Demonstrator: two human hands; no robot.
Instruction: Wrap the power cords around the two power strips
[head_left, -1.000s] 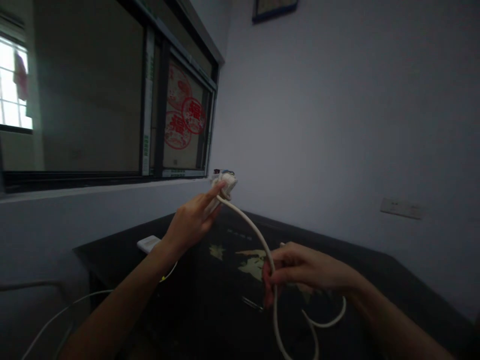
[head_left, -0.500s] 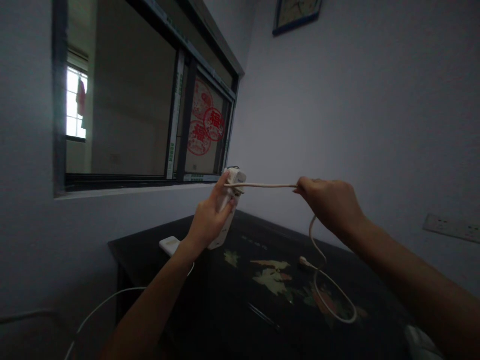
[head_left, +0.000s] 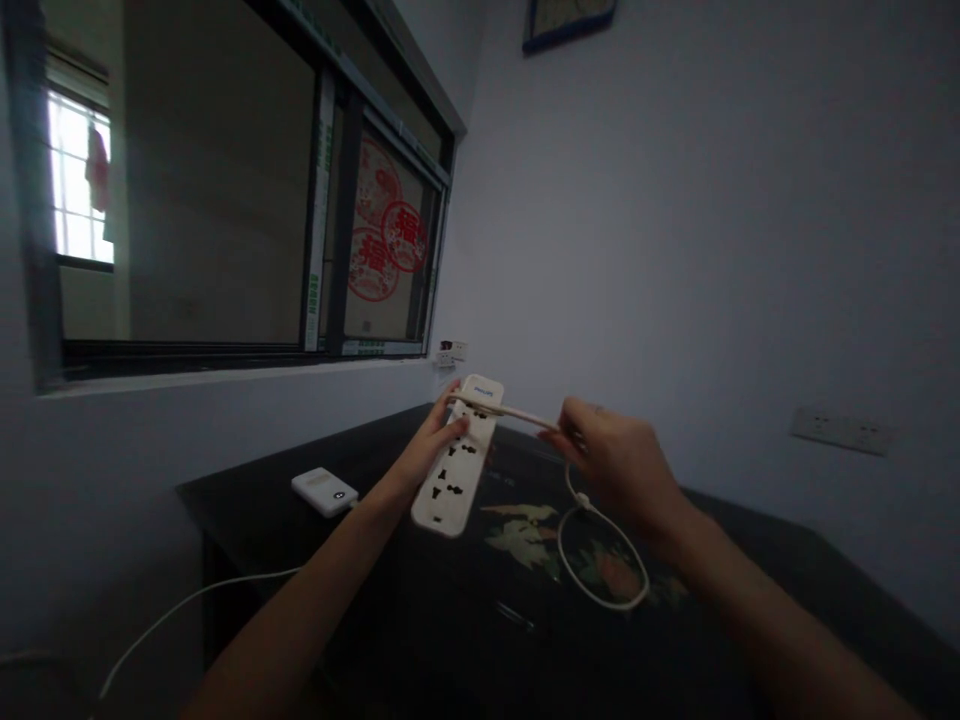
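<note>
My left hand point(head_left: 431, 440) grips a white power strip point(head_left: 459, 470) near its upper end, thumb across the socket face. The strip is tilted above the dark table, its sockets turned toward me. Its off-white cord point(head_left: 517, 413) passes across the strip's upper part and runs to the right. There my right hand point(head_left: 607, 450) pinches the cord between thumb and fingers, a short way from the strip. Below that hand the rest of the cord hangs in a loop over the table. Whether the cord goes round the back of the strip is hidden.
A white power bank point(head_left: 324, 492) with a thin white cable point(head_left: 202, 595) lies on the table's left side. A pen-like item point(head_left: 516, 615) rests on the dark table point(head_left: 420, 620), which has a leaf print. Wall sockets point(head_left: 844, 430) and a window point(head_left: 217, 200) are beyond.
The strip has turned so its socket face shows fully. My right hand has come closer to the strip and lower, and the hanging cord loop has shifted left with it.
</note>
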